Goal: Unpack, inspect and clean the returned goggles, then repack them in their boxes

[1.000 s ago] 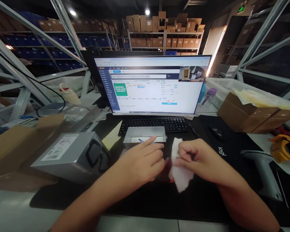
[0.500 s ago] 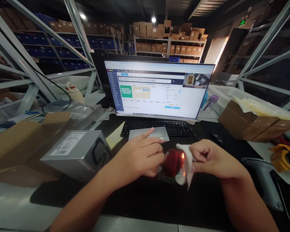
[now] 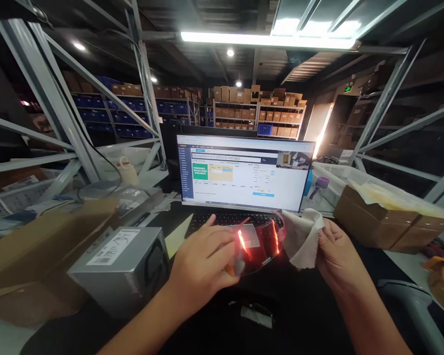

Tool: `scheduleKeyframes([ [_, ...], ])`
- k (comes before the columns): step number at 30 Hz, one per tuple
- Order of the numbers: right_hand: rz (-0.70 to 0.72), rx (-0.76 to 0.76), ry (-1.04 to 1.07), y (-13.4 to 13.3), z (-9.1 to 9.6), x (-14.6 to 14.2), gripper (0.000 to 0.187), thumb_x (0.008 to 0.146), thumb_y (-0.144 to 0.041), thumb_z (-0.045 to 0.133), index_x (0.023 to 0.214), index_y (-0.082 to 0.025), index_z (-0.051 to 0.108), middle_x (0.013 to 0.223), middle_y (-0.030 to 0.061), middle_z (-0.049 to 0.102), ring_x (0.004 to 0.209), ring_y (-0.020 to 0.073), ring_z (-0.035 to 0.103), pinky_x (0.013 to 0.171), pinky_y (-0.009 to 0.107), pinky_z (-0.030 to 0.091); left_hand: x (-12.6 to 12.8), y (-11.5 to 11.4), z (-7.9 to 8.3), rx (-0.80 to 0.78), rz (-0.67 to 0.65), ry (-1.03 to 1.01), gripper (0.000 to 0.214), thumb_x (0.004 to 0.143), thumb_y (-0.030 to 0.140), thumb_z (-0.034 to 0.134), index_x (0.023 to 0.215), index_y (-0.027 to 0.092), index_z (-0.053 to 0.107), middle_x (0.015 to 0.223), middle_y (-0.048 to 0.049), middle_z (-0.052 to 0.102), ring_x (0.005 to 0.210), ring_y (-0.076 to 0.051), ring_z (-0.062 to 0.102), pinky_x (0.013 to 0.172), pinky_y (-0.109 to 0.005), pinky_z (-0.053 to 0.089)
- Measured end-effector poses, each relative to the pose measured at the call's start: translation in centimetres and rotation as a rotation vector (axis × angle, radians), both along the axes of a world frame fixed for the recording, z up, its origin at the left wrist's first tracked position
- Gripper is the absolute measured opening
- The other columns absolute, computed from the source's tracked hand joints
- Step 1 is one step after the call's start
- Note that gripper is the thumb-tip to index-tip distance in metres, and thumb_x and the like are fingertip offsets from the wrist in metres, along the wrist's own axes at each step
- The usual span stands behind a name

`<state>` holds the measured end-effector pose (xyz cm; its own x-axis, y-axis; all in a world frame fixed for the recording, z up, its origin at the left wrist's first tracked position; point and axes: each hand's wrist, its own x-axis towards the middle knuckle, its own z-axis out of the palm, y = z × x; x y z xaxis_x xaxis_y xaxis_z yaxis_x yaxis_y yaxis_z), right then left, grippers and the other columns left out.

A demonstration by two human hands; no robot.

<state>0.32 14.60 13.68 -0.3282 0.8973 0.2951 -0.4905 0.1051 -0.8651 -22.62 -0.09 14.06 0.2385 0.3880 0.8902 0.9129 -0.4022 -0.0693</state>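
Red lens (image 3: 263,250) between hands (image 3: 203,259), cloth (image 3: 302,241) in right

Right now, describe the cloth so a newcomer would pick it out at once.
Start at the lit monitor in the middle and drop to its lower right corner. Just below, the right hand pinches the cloth by one side. It is pale, limp and zigzag-edged, unlike the glossy, see-through red piece just left of it.
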Motion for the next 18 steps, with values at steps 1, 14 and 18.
scheduleKeyframes([
  [1,0.020,-0.025,0.004,-0.3,0.0,-0.1,0.064,0.062,-0.046,0.093,0.060,-0.021,0.034,0.056,-0.0055,0.039,0.051,0.0088,0.033,0.046,0.020,0.031,0.0,0.0,-0.1,0.014,0.012,0.000,0.014,0.076,0.003,0.063,0.080,0.016,0.061,0.085,-0.0022,0.069,0.092,-0.018,0.070,0.114,-0.045,0.046],
  [14,0.191,-0.085,0.058,-7.3,-2.4,-5.9,0.068,0.067,-0.046,0.089,0.061,-0.022,0.026,0.055,-0.0067,0.033,0.052,0.0088,0.027,0.047,0.022,0.027,3.4,0.7,-3.1,0.130,0.257,0.057,0.003,0.088,0.014,0.064,0.086,0.014,0.063,0.081,-0.0073,0.070,0.074,-0.021,0.067,0.087,-0.042,0.062],
  [18,0.067,-0.075,-0.020,-8.2,-3.0,-6.3,0.076,0.058,-0.039,0.093,0.055,-0.022,0.019,0.051,-0.0087,0.024,0.050,0.0067,0.019,0.045,0.021,0.021,4.4,0.8,-4.2,0.208,0.286,0.091,0.010,0.090,0.006,0.057,0.089,0.011,0.066,0.081,-0.0110,0.072,0.078,-0.023,0.071,0.081,-0.038,0.064],
])
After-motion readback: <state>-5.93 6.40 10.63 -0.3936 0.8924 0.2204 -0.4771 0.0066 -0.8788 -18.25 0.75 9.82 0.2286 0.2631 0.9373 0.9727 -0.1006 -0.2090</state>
